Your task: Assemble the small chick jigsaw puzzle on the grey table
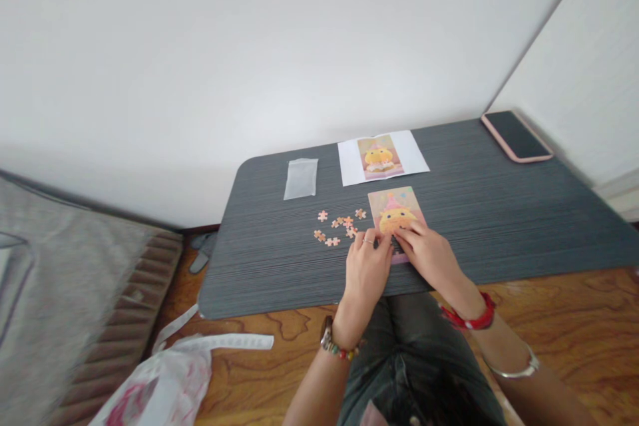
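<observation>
A partly assembled jigsaw puzzle (394, 203) lies on the dark table, showing a yellow character with a pink party hat. Dark gaps show in its lower part, between my hands. My left hand (368, 263) rests at the lower left edge, with curled fingers and thumb tip pressed close together. Across the lower right part reaches my right hand (432, 251), its fingertips bunched on the puzzle near those of the left. Whatever is between the fingertips is hidden. Several loose puzzle pieces (348, 221) are scattered just left of the puzzle.
Behind the puzzle lies a creased paper sheet (418, 152) with a similar printed picture. A clear plastic bag (301, 178) lies to its left. A phone (518, 136) in a pink case is at the far right, by the wall. A white plastic bag (164, 379) sits below the table's left side.
</observation>
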`<action>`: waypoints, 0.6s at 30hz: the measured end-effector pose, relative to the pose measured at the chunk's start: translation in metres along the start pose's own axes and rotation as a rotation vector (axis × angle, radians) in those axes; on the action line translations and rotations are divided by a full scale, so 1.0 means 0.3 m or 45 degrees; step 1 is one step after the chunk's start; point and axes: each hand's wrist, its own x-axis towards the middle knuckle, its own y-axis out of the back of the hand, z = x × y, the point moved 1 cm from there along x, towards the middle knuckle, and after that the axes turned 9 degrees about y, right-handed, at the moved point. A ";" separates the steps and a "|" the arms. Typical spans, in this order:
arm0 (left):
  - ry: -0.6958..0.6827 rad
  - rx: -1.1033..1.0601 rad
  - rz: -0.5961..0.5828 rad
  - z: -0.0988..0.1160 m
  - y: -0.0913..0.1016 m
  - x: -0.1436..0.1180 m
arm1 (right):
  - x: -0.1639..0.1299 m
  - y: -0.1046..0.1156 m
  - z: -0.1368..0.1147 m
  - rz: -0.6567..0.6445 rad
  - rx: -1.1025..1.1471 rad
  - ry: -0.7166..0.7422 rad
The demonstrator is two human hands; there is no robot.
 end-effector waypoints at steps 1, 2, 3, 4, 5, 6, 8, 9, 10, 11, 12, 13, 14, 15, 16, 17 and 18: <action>0.002 0.001 -0.013 0.001 0.001 -0.002 | -0.002 -0.001 -0.001 0.006 -0.006 0.011; 0.006 0.000 -0.021 0.001 0.002 -0.003 | -0.005 -0.002 -0.001 0.011 -0.009 0.022; 0.011 -0.004 -0.027 0.000 0.002 -0.004 | -0.008 -0.002 -0.002 0.016 -0.011 0.031; 0.014 -0.009 -0.031 0.000 0.001 -0.005 | -0.011 -0.003 -0.002 0.020 -0.013 0.037; 0.018 -0.016 -0.034 -0.001 0.001 -0.007 | -0.014 -0.003 -0.002 0.022 -0.014 0.039; 0.020 -0.024 -0.035 -0.002 0.000 -0.008 | -0.016 -0.002 -0.003 0.021 -0.014 0.038; 0.025 -0.038 -0.033 -0.004 0.000 -0.010 | -0.019 0.001 -0.004 0.011 -0.016 0.033; 0.027 -0.044 -0.031 -0.004 0.000 -0.011 | -0.019 0.004 -0.004 0.003 -0.017 0.033; 0.030 -0.050 -0.027 -0.004 0.001 -0.010 | -0.018 0.007 -0.005 -0.008 -0.020 0.035; 0.031 -0.054 -0.024 -0.004 0.003 -0.009 | -0.017 0.010 -0.006 -0.021 -0.025 0.037; 0.031 -0.059 -0.020 -0.004 0.004 -0.007 | -0.015 0.014 -0.007 -0.034 -0.032 0.040; 0.029 -0.064 -0.014 -0.003 0.006 -0.005 | -0.013 0.017 -0.008 -0.046 -0.038 0.042; 0.026 -0.070 -0.007 -0.003 0.007 -0.002 | -0.010 0.020 -0.009 -0.056 -0.042 0.043; 0.023 -0.076 0.002 -0.002 0.008 0.001 | -0.009 0.022 -0.008 -0.062 -0.043 0.043; 0.017 -0.086 0.015 -0.003 0.008 0.002 | -0.009 0.024 -0.007 -0.061 -0.037 0.042; 0.006 -0.100 0.033 -0.006 0.008 0.002 | -0.011 0.026 -0.006 -0.051 -0.025 0.041; -0.007 -0.120 0.057 -0.011 0.007 0.000 | -0.015 0.029 -0.004 -0.032 -0.006 0.041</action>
